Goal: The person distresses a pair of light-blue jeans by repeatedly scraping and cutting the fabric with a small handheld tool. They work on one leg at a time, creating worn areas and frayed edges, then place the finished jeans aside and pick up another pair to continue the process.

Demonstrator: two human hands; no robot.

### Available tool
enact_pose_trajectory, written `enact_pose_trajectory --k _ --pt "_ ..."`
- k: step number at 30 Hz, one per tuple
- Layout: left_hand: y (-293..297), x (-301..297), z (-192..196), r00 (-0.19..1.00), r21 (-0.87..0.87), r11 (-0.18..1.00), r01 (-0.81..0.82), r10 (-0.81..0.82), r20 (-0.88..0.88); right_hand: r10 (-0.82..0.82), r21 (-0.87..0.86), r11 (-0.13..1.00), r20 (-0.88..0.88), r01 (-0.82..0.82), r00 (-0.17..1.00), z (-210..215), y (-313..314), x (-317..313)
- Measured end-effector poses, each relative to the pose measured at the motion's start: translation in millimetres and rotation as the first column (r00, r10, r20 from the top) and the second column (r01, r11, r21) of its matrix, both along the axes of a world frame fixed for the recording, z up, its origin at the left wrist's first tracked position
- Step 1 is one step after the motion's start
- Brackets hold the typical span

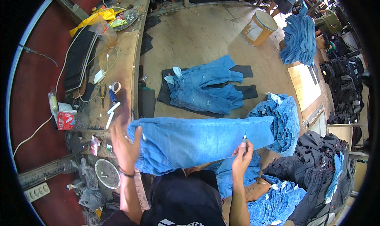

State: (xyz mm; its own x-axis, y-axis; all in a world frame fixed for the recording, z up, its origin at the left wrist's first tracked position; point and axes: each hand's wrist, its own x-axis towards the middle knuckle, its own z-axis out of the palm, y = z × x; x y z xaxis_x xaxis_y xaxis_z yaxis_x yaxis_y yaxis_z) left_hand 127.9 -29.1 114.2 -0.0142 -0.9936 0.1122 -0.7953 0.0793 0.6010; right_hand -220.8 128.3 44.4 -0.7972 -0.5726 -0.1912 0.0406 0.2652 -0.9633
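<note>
Blue jeans (198, 141) stretch crosswise just in front of the person's black shirt (178, 198), the rumpled end to the left and a smooth leg running out to the right. The left hand (126, 148), slightly blurred, is beside the rumpled end with its fingers spread and thumb over the edge of the denim; whether it presses on the cloth I cannot tell. The right hand (243, 152) grasps a slim pointed tool (244, 139), tip away from the body, over the leg. Close by on the right lie a pale denim bundle (277, 200) and a heap of black garments (312, 154). To the left, the wooden desk (128, 71) carries white sticks (114, 108), pliers (102, 96) and a white adapter (99, 76). Beyond the work, another pair of jeans (194, 81) lies spread over dark cloth (249, 92) on the floor (198, 32). Farther off stand a brown drum (253, 34) and, to its right, a tall denim stack (299, 40).
</note>
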Motion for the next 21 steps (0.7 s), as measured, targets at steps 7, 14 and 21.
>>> enact_pose_trajectory --k 7,14,21 --pt "-57.5 -172.6 -65.7 0.662 0.493 0.597 0.633 -0.747 0.055 0.200 0.181 0.978 -0.659 -0.105 0.725 -14.7 -41.4 -13.8" --pt "-120.0 -196.0 -122.4 0.433 0.621 0.113 0.776 -0.811 -0.394 0.186 0.289 0.956 -0.747 0.060 0.638 -48.4 -78.1 -53.0" --pt "-125.0 -160.9 -123.9 0.274 0.419 0.024 0.908 -0.791 -0.547 0.014 0.160 0.985 -0.437 0.062 0.899 -23.9 -62.7 -50.6"
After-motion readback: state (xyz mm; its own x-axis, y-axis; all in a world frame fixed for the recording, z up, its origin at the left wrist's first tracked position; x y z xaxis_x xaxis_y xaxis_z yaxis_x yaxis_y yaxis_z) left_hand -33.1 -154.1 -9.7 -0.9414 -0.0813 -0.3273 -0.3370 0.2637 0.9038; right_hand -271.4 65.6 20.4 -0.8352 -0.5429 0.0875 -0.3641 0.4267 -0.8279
